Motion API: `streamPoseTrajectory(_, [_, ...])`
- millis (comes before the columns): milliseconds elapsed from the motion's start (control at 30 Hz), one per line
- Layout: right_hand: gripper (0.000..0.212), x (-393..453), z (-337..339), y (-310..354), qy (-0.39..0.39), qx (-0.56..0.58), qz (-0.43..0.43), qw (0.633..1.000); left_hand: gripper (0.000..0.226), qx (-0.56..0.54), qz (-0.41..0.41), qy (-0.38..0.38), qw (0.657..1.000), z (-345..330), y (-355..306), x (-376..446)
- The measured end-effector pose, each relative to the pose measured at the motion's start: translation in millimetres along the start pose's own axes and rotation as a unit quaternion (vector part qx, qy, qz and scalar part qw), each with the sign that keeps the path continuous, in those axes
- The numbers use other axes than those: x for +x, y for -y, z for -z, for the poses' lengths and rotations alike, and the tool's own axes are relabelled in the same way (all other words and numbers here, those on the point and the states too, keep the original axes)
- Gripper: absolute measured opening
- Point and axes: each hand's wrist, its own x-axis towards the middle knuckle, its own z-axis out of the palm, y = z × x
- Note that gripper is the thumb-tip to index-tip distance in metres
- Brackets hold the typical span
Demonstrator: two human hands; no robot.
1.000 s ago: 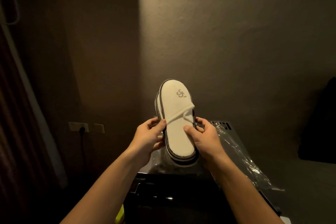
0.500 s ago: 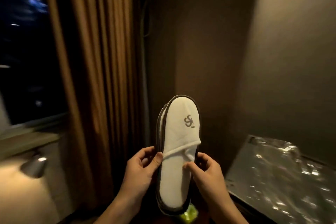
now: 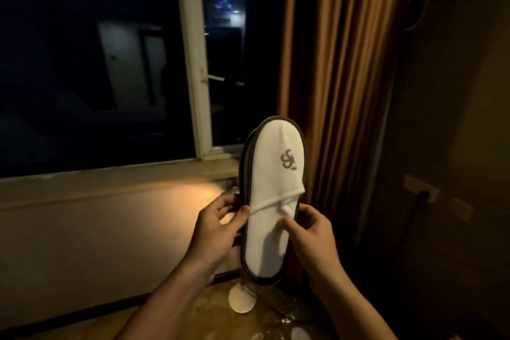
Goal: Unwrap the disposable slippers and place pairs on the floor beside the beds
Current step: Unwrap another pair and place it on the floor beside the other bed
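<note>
I hold a pair of white disposable slippers [image 3: 271, 201] upright in front of me, stacked flat against each other, with dark grey edging and a grey logo near the toe. My left hand [image 3: 218, 229] grips the left edge, thumb on the strap seam. On the right edge my right hand [image 3: 309, 234] pinches the strap's lower rim. No wrapper is on the slippers.
A dark window [image 3: 110, 63] with a white frame and a lit sill fills the upper left. Brown curtains [image 3: 339, 91] hang to the right, with wall sockets [image 3: 422, 190] beyond. A floor lamp's round base [image 3: 241, 301] stands on the shiny wooden floor [image 3: 209, 320] below the slippers.
My view has swung left from the wall and the table with the plastic wrapper to the window and curtains. Both hands keep the same hold on the slippers.
</note>
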Motion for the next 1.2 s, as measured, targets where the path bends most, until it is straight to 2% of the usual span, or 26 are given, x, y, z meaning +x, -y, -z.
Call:
streamPoseTrajectory(100, [0.017,10.9,-54.5,-5.4,0.044,-0.01,0.02,0.999,0.014,0.007,-0.004,-0.046,0.999,48.9,3.1,8.9])
streamPoseTrajectory(300, [0.026,40.8,-137.4,-14.1,0.145,-0.003,0.046,0.988,0.018,0.012,-0.001,-0.127,0.992,119.6,8.5,29.2])
streamPoseTrajectory(467, [0.03,77.9,-191.6,-22.2,0.222,-0.01,0.072,0.972,0.02,0.031,-0.003,-0.184,0.982,154.9,13.8,59.9])
streamPoseTrajectory(667, [0.029,122.4,-247.1,-24.8,0.328,0.035,0.056,0.942,0.02,0.08,-0.012,-0.22,0.972,180.3,13.2,97.1])
streamPoseTrajectory(1000, [0.029,139.7,-401.6,-41.8,0.437,0.062,0.036,0.897,0.03,0.074,0.0,-0.386,0.919,296.7,32.0,125.5])
streamPoseTrajectory(1133, [0.016,130.1,-478.4,-43.4,0.466,0.093,0.004,0.88,0.033,0.059,-0.009,-0.442,0.895,361.8,43.7,128.4])
streamPoseTrajectory(1200, [0.016,126.0,-510.3,-39.6,0.488,0.109,-0.013,0.866,0.032,0.054,-0.014,-0.463,0.884,389.9,47.0,128.9])
